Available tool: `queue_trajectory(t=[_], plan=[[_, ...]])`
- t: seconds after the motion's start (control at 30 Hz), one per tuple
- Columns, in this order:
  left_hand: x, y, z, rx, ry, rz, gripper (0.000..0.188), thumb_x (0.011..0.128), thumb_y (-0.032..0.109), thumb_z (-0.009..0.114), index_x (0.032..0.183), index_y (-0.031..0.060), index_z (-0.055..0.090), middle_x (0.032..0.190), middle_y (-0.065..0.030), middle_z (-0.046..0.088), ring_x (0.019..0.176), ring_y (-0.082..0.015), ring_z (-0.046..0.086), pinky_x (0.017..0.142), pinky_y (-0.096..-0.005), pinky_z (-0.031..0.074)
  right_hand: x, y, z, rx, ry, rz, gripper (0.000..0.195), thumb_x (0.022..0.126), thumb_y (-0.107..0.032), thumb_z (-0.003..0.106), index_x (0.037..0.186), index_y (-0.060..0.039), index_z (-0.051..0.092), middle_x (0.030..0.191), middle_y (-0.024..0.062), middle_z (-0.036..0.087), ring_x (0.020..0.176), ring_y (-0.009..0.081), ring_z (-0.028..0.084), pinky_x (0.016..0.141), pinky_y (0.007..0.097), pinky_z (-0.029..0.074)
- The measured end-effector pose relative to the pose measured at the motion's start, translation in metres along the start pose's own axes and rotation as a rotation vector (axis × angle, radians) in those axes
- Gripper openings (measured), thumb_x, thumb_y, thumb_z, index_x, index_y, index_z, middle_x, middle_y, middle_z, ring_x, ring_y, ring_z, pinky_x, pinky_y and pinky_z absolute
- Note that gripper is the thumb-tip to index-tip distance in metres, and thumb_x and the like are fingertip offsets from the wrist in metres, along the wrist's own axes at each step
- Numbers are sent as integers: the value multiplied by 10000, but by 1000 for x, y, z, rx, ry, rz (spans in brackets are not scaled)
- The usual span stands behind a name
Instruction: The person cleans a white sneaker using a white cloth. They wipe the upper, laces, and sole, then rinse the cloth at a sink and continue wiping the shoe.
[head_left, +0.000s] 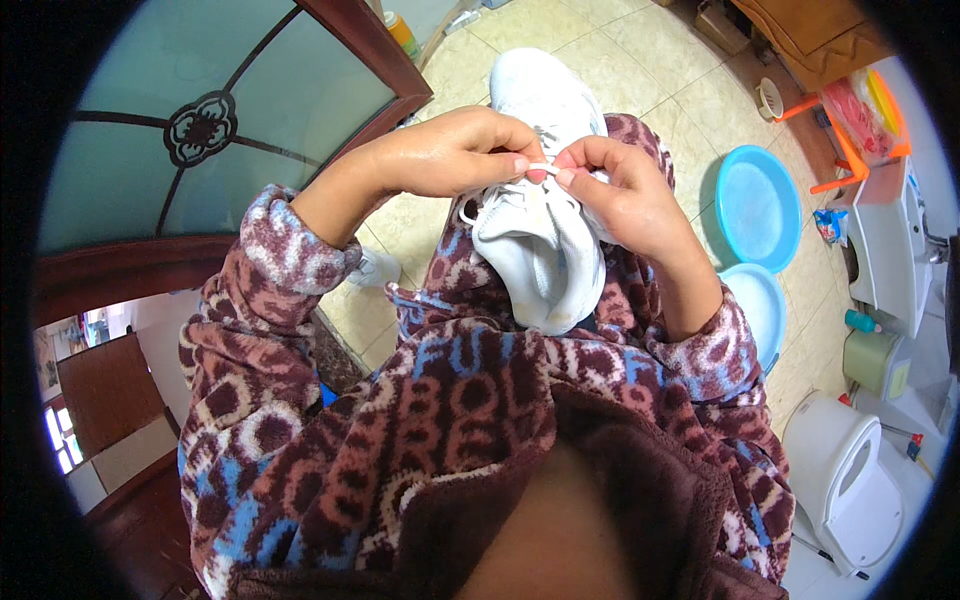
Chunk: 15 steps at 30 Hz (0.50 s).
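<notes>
A white sneaker (536, 90) lies on my lap with its toe pointing away from me and its opening towards me. Over its laced tongue my left hand (469, 154) pinches a white shoelace (541, 168) between thumb and fingers. Close beside it, at the right, my right hand (619, 187) pinches the same lace, so a short piece spans the gap between the fingertips. A lace loop hangs at the shoe's left side. The patterned fleece robe sleeves are pushed back from both wrists.
Another white shoe (375, 268) is on the tiled floor at the left, near a glass-panelled door (300, 97). Blue basins (757, 210) stand at the right, with an orange stool (847, 169), a white sink (885, 247), a green bin (870, 364) and a toilet (832, 450) beyond.
</notes>
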<state>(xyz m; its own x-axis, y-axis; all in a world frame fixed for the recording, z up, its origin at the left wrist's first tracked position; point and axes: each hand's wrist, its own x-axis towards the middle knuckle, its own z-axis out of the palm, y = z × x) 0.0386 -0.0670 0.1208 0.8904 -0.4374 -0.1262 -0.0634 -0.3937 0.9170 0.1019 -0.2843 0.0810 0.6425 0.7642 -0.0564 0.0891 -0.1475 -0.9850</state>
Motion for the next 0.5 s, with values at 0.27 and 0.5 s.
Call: queue_trajectory(t=[0.27,0.5], plan=[[9,10,12,415,95,5,243,907,216,600,877,-26,612,760,-140,570,692,-256,546,636,-350,430,1,2,4,-166,60,-90,199,861,-181,652,913,10,673,767,79,660,674,127,577,616,301,465],[0,-2,9,499,206,171,214,867,205,602,846,-7,613,793,-140,562,822,-296,546,735,-385,433,3,9,0,-70,25,-98,198,866,-194,648,897,1,669,728,66,640,644,114,547,587,290,448]])
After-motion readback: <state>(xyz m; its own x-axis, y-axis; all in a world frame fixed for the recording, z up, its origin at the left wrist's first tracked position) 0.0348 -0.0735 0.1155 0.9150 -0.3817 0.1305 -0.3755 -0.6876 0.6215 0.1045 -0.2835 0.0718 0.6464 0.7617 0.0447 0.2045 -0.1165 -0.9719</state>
